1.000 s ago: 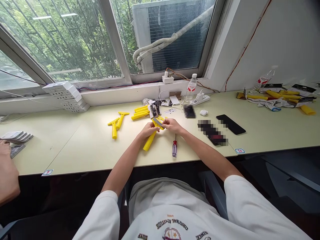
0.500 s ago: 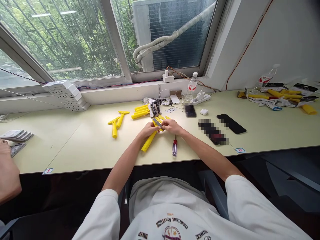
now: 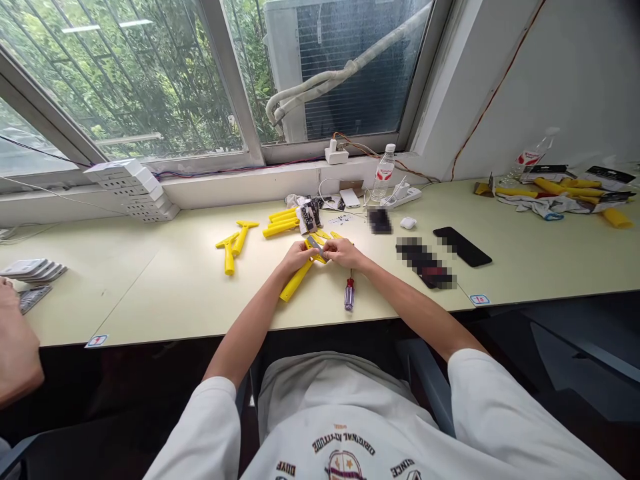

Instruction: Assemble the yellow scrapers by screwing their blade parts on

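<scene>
A yellow scraper [image 3: 296, 283] lies slanted over the table, its handle pointing down toward me. My left hand [image 3: 299, 256] is closed around its head end. A flat grey blade-like strip [image 3: 315, 245] rests across that head. The fingers of my right hand [image 3: 342, 253] pinch the lower right end of this strip, and both hands nearly meet there. Just below my right wrist lies a screwdriver [image 3: 349, 295] with a red and clear purple handle. Yellow flat pieces [image 3: 323, 235] lie behind my hands, partly hidden by them.
Two yellow scrapers [image 3: 229, 257] lie to the left, with several more yellow handles [image 3: 281, 223] beside a black-and-white package [image 3: 309, 217]. At the back stand a water bottle [image 3: 384, 175] and a power strip [image 3: 403, 196]. A black phone [image 3: 463, 247] lies right. A co-worker's arm [image 3: 17, 347] enters at left.
The yellow handle's lower end has swung slightly left and up. The grey strip has shifted a little to the right; both hands keep their grip.
</scene>
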{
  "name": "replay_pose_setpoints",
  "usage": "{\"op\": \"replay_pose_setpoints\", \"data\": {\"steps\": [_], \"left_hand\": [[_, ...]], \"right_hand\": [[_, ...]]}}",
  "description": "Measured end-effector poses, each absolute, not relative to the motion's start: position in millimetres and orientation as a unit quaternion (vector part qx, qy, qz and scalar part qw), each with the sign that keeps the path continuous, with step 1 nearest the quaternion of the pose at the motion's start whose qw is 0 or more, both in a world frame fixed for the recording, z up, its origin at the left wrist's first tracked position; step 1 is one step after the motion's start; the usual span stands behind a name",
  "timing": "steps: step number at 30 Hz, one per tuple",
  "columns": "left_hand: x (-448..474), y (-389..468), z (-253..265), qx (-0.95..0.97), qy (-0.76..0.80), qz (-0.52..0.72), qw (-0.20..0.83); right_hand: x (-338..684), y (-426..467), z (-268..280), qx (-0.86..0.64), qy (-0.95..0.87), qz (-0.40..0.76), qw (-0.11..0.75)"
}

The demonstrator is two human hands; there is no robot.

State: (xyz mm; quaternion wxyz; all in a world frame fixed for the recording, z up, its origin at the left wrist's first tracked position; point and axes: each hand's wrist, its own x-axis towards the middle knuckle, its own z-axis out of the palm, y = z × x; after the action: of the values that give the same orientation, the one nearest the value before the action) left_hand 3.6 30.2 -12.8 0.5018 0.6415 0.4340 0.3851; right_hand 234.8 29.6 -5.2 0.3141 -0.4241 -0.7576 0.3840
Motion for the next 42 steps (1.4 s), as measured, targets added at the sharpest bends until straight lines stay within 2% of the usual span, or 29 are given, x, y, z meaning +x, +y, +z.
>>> {"op": "replay_pose_setpoints", "data": {"steps": [8,20,26,29,34,42], "left_hand": [[5.0,32.3,-15.7,0.646,0.435,0.390,0.492],[12.8,10.8,8.8,0.609,0.438,0.407,0.521],[12.6,10.2,8.1,0.598,0.432,0.414,0.534],[8.8,15.7,1.9,0.571,0.444,0.418,0.549],[3.9,26.0,-6.5,0.525,0.440,0.426,0.591],[-0.4,29.6,-2.6,0.478,0.434,0.446,0.620]], "right_hand": [[237.2,29.4,-6.4,-0.420,-0.777,0.351,0.310],[237.7,27.3,-0.1,-0.396,-0.759,0.425,0.293],[237.2,27.8,-2.5,-0.396,-0.765,0.413,0.295],[242.1,31.4,-2.6,-0.409,-0.771,0.374,0.313],[265.6,49.6,-5.3,-0.498,-0.742,0.243,0.378],[288.0,66.3,-19.9,-0.594,-0.749,0.095,0.276]]}}
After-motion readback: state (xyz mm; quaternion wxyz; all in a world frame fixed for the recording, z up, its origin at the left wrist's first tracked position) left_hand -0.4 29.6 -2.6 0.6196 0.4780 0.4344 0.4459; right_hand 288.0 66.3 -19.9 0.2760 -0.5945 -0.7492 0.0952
